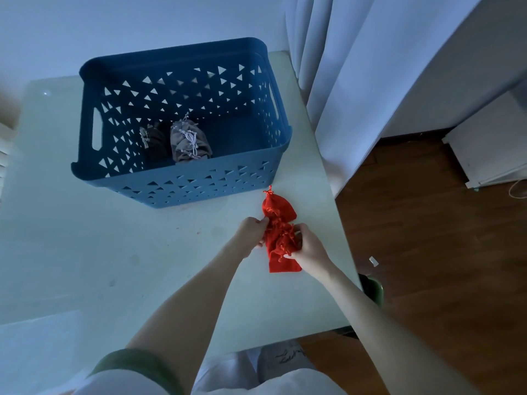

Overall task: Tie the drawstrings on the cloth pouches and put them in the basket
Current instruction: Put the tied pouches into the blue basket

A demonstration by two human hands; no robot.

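Observation:
Red cloth pouches (281, 210) lie in a small overlapping bunch on the pale table (114, 252), near its right edge. My left hand (251, 232) pinches the left side of the bunch. From the right, my right hand (306, 249) grips the red cloth and its drawstrings around the middle. A blue plastic basket (182, 183) with triangular cut-outs stands just behind. Inside it lie a grey pouch (188, 142) with white tied cords and a dark brown pouch (154, 139).
The table's right edge drops off to a wooden floor (427, 266). White curtains (342, 81) hang at the back right. A green chair part (373, 289) shows below the table's right edge. White furniture (490, 149) stands at the far right.

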